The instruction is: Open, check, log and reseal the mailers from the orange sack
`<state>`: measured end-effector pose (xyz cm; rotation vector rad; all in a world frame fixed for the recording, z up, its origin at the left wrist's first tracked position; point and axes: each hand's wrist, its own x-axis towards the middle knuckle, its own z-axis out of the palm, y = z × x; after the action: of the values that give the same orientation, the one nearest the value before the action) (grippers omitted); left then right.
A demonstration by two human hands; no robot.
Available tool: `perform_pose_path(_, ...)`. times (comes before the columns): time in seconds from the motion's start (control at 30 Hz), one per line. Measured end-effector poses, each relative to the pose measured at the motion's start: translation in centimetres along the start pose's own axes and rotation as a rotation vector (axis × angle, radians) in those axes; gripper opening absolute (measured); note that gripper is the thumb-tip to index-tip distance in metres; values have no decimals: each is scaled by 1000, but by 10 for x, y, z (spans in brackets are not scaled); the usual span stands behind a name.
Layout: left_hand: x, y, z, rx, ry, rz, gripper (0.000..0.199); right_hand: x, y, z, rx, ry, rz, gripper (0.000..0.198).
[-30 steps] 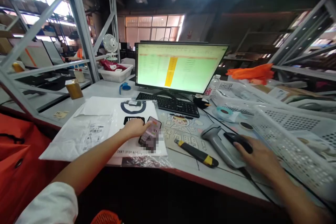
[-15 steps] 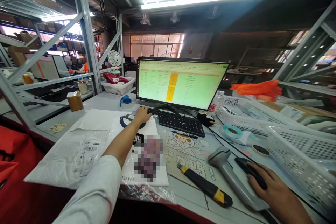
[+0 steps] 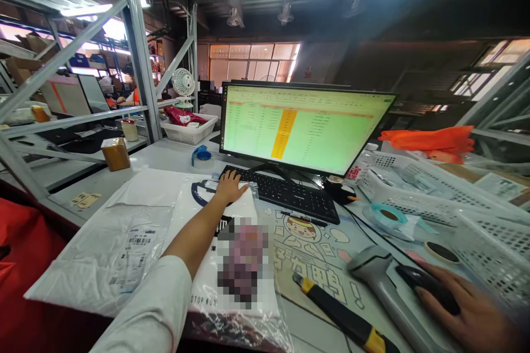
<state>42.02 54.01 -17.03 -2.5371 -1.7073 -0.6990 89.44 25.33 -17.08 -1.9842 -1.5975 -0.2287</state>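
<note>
Keyboard (image 3: 293, 194): on the worktop (image 3: 171, 157), before the monitor (image 3: 298, 127)
Left hand (image 3: 232, 186): at the keyboard's left end — fingers spread apart
Mouse (image 3: 429, 287): beside the handheld scanner (image 3: 393, 292), under the right hand (image 3: 467, 309) — fingers clasped around it
Utility knife (image 3: 342, 311): near the scanner

You wear a white sleeve (image 3: 151, 300), creased across its fabric, ending well behind your bare left hand (image 3: 230, 186); your right hand (image 3: 467, 298) is bare too.
</note>
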Motion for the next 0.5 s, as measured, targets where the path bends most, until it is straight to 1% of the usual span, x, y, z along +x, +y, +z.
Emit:
perform_pose_path(0.07,0,0,1,3,-6,7,72,4,0,3,-1,-70,20,45)
perform_pose_path(0.13,0,0,1,6,-15,13,72,5,4,11,-7,-75,15,44)
perform_pose_path(0.2,-2,0,1,12,-24,16,71,2,15,23,-37,-32,-7,45)
perform_pose_path(0.33,-11,3,1,25,-41,19,69,-6,43,43,-105,109,-21,63)
perform_pose_path(0.4,-19,5,0,31,-58,25,70,-10,49,48,-135,128,-22,67)
perform_pose_path(0.5,-29,8,-2,41,-72,41,71,-12,50,49,-163,131,-41,67)
